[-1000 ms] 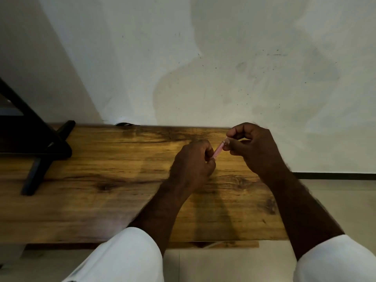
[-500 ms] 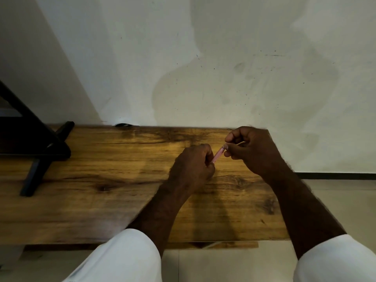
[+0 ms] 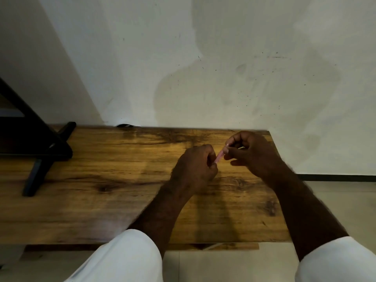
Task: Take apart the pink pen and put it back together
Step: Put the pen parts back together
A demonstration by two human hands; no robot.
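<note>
The pink pen (image 3: 220, 154) is a thin pale-pink barrel, tilted up to the right, held above the wooden table (image 3: 101, 180) between both hands. My left hand (image 3: 195, 165) is closed in a fist around its lower end. My right hand (image 3: 252, 153) pinches the upper end between thumb and forefinger, the other fingers curled loosely. Only a short middle stretch of the pen shows; both ends are hidden in my fingers, and I cannot tell whether any part has come off.
A black stand (image 3: 40, 151) with a slanted leg sits on the table's left end. A small dark object (image 3: 126, 125) lies at the table's back edge against the white wall. The table's right edge runs just right of my right hand, with tiled floor (image 3: 335, 210) beyond.
Both hands stayed together on the pen and shifted slightly lower over the table. My right fingers have re-gripped at the pen's upper end, with slight blur there.
</note>
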